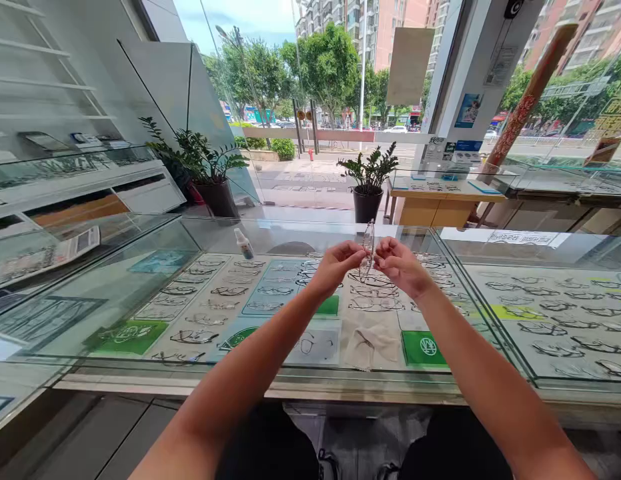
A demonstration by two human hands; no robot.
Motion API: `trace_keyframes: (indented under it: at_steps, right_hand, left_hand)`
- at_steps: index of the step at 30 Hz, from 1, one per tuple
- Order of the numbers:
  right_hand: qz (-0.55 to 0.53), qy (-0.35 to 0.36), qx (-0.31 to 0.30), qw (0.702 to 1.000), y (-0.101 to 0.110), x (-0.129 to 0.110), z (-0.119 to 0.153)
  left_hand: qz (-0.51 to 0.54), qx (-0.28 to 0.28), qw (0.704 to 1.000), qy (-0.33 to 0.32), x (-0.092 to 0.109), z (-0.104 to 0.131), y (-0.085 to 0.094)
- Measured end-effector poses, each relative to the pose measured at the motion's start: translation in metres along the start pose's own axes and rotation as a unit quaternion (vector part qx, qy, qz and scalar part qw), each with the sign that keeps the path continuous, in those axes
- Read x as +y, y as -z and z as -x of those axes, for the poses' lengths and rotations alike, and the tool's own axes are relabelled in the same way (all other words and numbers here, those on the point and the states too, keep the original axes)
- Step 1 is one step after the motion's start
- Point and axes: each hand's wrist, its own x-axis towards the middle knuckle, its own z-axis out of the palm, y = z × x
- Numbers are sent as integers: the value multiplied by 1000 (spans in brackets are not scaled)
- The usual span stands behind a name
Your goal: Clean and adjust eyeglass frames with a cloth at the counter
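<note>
Above the glass display counter, a pair of thin-framed glasses (369,250) is held up on edge between my two hands. My left hand (339,264) pinches the frame from the left side. My right hand (397,264) has its fingers curled at the right side of the frame, close to the lens. Below them, a beige cloth (371,347) lies crumpled on the glass counter (290,375). A small spray bottle (243,245) stands on the counter to the left of my hands.
Rows of glasses (229,291) lie inside the counter, with green cards (424,347) among them. Potted plants (369,180) stand beyond it by the window. Another display case (565,327) adjoins on the right. A newspaper (83,245) is at the left.
</note>
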Motion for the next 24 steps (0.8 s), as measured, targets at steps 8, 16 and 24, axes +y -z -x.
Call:
trace_keyframes:
  at_steps: [8,16,24]
  right_hand:
    - [-4,-21,-15,1000,5,1,11]
    - [27,-2,12,1000,-1,3,12]
    - [160,64,25,985,-1,15,14]
  left_hand:
    - [19,10,1000,10,1,11,-7]
    - [28,15,999,23,0,14,-10]
    - [11,27,1000,-1,2,13,-9]
